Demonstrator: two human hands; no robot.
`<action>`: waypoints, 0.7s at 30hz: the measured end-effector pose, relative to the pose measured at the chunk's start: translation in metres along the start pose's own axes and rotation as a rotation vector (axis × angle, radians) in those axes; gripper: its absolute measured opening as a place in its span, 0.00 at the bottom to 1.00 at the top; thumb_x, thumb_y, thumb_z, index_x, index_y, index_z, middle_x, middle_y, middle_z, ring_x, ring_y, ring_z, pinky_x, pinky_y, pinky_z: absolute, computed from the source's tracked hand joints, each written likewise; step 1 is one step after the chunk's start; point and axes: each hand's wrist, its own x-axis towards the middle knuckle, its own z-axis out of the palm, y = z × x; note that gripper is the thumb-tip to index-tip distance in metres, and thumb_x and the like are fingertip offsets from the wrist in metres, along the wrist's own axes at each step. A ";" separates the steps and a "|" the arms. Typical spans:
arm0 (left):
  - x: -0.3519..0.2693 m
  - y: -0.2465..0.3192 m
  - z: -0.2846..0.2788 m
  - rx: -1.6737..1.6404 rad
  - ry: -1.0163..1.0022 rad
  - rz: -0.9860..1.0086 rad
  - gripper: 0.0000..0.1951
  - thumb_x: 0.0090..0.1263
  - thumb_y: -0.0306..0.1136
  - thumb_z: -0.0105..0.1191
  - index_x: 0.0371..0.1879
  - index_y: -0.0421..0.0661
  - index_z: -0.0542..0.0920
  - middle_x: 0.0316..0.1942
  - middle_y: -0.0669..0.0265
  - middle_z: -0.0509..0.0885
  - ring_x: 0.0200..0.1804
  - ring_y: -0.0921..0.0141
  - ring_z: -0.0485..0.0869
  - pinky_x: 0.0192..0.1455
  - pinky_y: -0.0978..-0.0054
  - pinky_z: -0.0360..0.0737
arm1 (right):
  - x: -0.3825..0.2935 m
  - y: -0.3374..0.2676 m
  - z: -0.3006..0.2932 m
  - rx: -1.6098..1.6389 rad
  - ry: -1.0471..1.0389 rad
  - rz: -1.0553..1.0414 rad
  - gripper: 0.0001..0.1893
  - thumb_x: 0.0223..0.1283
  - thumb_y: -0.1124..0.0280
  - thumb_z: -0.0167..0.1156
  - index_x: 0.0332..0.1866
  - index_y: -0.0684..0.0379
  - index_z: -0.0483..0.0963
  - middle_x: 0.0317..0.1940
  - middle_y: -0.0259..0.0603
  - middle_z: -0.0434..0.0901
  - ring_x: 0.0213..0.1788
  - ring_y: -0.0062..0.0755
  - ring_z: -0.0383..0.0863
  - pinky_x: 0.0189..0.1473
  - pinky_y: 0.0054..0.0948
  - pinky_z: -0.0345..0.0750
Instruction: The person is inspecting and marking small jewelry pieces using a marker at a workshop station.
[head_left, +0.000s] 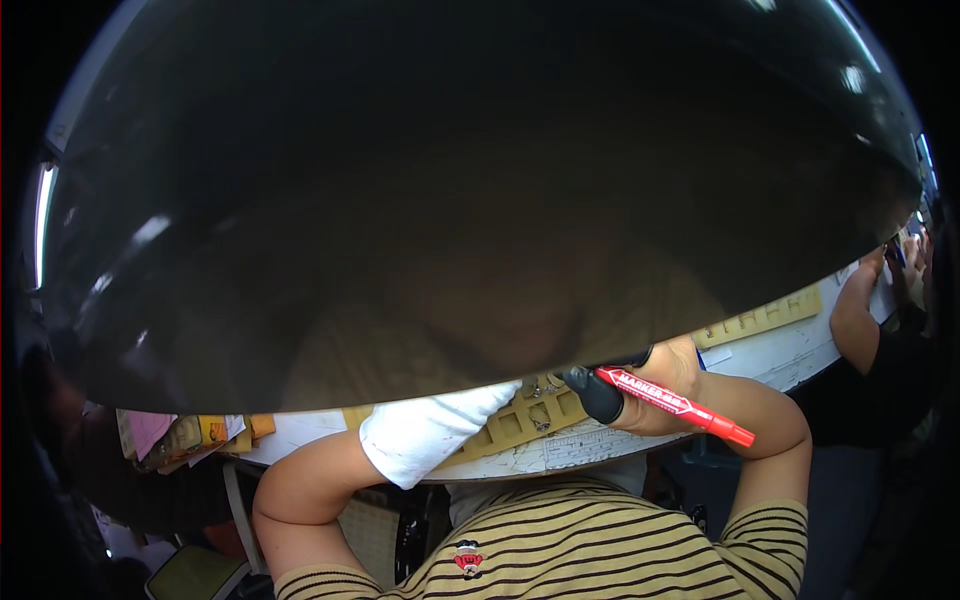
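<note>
My left hand (439, 431) wears a white cloth glove and lies against a yellowish tray with square compartments (469, 452). Its fingers vanish behind a large, dark, glossy curved surface (480, 225) that covers the upper view. A red marker pen (679, 405) rests in the grip of my right hand (645, 405), slanting down to the right. Black finger covers sit on the thumb and at least one finger of that hand; its other fingertips are hidden. Rings (538, 418) with pale stones sit in the tray between both hands.
Along the front edge of the worn white table (495, 470) lies a clear ruler (577, 448). Papers and yellow packets (214, 430) are stacked at left. A second ring tray (795, 307) stands at right, near another person's arm (855, 319). A green-seated stool (196, 574) is below left.
</note>
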 end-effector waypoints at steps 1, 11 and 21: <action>0.000 0.001 -0.001 0.022 -0.009 0.001 0.12 0.66 0.31 0.57 0.46 0.39 0.82 0.33 0.62 0.85 0.31 0.76 0.82 0.37 0.79 0.79 | 0.000 0.000 0.000 0.015 0.001 0.004 0.11 0.46 0.79 0.68 0.34 0.65 0.74 0.19 0.39 0.76 0.18 0.35 0.74 0.20 0.30 0.69; 0.008 0.003 -0.002 -0.425 -0.063 -0.311 0.15 0.70 0.31 0.54 0.48 0.32 0.79 0.37 0.59 0.86 0.37 0.72 0.86 0.36 0.78 0.83 | -0.008 0.003 -0.005 0.059 0.088 -0.022 0.08 0.46 0.82 0.63 0.34 0.65 0.74 0.16 0.38 0.76 0.14 0.32 0.74 0.18 0.27 0.68; 0.010 0.003 -0.007 -0.818 -0.245 -0.388 0.17 0.73 0.38 0.50 0.47 0.32 0.78 0.38 0.55 0.86 0.35 0.69 0.86 0.33 0.78 0.83 | 0.002 0.000 -0.006 0.164 -0.111 0.529 0.10 0.53 0.77 0.67 0.41 0.65 0.79 0.30 0.41 0.80 0.30 0.27 0.81 0.30 0.22 0.75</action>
